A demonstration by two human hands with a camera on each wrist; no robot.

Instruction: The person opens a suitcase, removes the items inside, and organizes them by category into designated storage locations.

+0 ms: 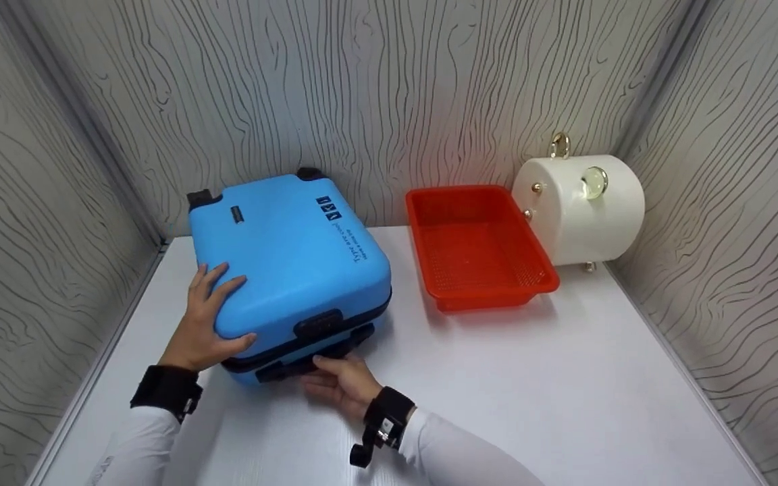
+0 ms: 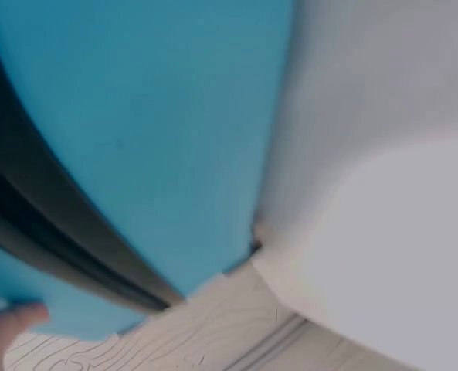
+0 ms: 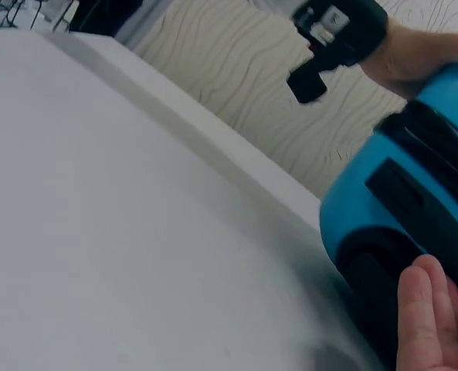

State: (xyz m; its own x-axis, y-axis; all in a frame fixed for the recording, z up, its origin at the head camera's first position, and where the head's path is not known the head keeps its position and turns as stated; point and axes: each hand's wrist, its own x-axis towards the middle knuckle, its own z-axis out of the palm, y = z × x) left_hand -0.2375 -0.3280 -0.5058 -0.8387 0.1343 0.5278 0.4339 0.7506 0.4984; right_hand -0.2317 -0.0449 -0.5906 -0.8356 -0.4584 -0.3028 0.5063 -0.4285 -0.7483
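A bright blue hard-shell suitcase (image 1: 294, 256) lies flat on the white table (image 1: 510, 398), with black wheels at its far end. My left hand (image 1: 208, 317) rests on its near left corner, fingers spread flat on the lid and thumb along the front side. My right hand (image 1: 336, 379) lies palm up at the near edge, fingertips touching the black handle (image 1: 308, 363) low on the case. The right wrist view shows those fingers (image 3: 429, 317) straight against the black part of the suitcase (image 3: 368, 201). The left wrist view is filled by the blue shell (image 2: 151, 131) and its black seam.
An empty red mesh basket (image 1: 490, 295) sits to the right of the suitcase. Behind it stands a white cylindrical box (image 1: 585, 216) with gold fittings and a clear knob. Wood-grain walls close in the table on three sides.
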